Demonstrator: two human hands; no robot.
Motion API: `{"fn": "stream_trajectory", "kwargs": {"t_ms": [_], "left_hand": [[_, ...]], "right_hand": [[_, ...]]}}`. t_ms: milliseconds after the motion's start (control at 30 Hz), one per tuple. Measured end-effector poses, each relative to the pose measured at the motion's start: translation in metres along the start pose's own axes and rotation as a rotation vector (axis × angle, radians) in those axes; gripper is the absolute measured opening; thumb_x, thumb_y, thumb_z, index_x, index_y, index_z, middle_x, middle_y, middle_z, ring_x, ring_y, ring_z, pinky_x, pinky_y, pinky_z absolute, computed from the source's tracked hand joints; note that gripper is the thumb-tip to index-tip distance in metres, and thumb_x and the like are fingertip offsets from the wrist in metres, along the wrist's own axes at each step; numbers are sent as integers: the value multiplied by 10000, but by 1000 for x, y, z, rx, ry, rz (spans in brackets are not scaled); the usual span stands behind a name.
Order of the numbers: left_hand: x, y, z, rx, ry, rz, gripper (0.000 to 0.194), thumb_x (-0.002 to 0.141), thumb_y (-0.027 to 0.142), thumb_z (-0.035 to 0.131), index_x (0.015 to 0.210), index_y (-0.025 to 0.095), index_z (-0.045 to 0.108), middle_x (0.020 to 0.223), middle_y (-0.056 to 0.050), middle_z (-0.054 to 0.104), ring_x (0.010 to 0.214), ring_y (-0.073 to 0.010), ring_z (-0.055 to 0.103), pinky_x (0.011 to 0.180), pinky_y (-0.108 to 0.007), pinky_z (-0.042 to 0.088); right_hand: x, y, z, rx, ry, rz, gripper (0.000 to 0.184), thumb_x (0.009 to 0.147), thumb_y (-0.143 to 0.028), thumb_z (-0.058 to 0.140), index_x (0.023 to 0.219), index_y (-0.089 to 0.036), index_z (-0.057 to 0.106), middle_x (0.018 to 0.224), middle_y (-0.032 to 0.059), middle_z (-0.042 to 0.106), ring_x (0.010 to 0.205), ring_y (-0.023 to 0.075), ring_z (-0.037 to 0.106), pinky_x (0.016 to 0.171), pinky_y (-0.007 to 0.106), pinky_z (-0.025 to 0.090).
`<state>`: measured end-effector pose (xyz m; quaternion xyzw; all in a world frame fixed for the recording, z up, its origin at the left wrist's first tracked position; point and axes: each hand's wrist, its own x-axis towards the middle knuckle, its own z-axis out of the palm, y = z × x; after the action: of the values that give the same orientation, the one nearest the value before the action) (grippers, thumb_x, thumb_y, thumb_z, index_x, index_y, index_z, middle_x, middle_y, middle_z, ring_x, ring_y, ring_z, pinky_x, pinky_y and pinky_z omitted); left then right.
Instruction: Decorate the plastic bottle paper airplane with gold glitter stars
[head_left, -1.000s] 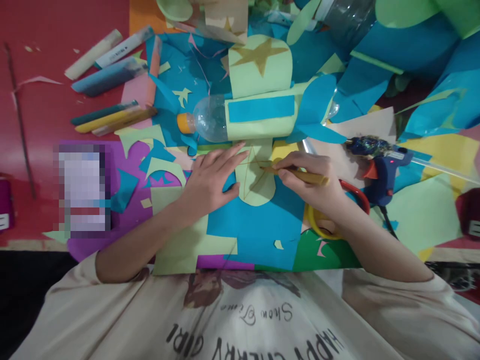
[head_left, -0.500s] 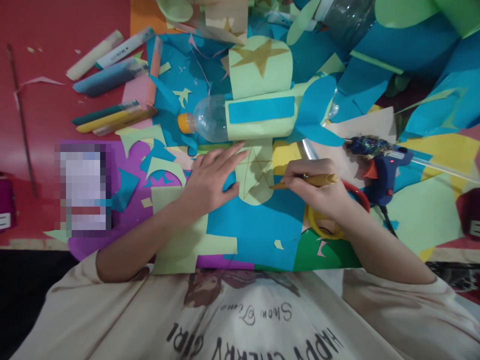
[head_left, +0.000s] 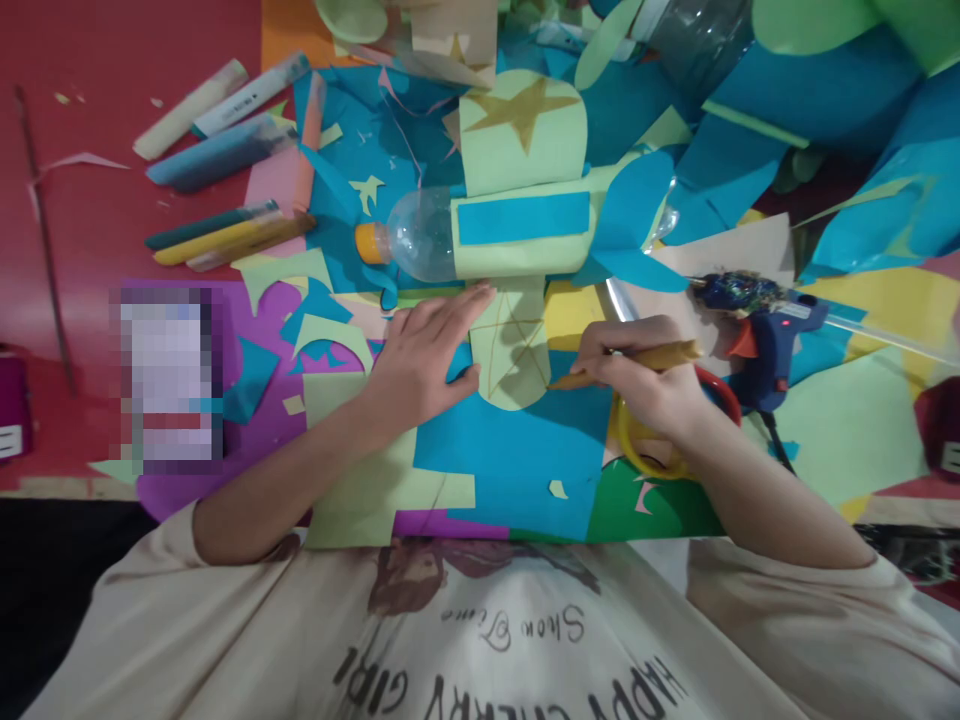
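Counted one left hand, one right hand, one held marker. At least seven loose markers lay toward the worktop's left edge. Also logged: one orange-capped bottle, two pale-green wings, one glue gun, one pair of scissors. Paper scraps: too many.

So the right hand is now off to the right of the pale green flap, where a second ago it's reaching in over it. The brown marker swings too: its tip goes from mid-flap to just beside the flap's lower right edge, back end now angled away from the person. There's also an extra pen line slanting down the flap's right half.
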<state>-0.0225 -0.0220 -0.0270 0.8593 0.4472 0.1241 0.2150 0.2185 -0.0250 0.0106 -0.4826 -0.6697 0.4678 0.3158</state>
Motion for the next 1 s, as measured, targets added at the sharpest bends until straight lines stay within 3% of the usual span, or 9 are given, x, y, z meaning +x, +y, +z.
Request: {"fn": "stream_trajectory", "kwargs": {"t_ms": [167,333,800,1000], "left_hand": [[0,-3,3,-51,47,4,673,878,263,502,1513,205,288,1414,-113,559,1278,-318,508,998,-438,388],[0,-4,4,-70,46,15,672,893,321,513,1515,232,275,1391,-103,570,1275,-323,511,994,-449,403],[2,1,1,-13,20,-20,645,889,288,488,1502,212,301,1410,-118,565,1283,-327,509,990,-446,395],[2,1,2,11,22,1,630,890,290,465,1490,172,314,1391,-137,581,1280,-320,519,960,-444,399]], "right_hand": [[0,4,8,10,15,-53,184,815,-176,501,662,-200,600,596,-4,611,530,121,543,476,241,414],[5,12,21,-61,-76,-165,183,938,-342,578,982,-190,672,951,69,739,860,188,694,753,308,561],[13,19,25,-125,-174,-192,308,962,-460,562,1103,-197,640,1071,100,730,968,215,694,822,335,552],[14,18,26,-130,-185,-208,266,960,-424,581,1090,-199,638,1060,98,734,956,210,700,807,317,552]]}}
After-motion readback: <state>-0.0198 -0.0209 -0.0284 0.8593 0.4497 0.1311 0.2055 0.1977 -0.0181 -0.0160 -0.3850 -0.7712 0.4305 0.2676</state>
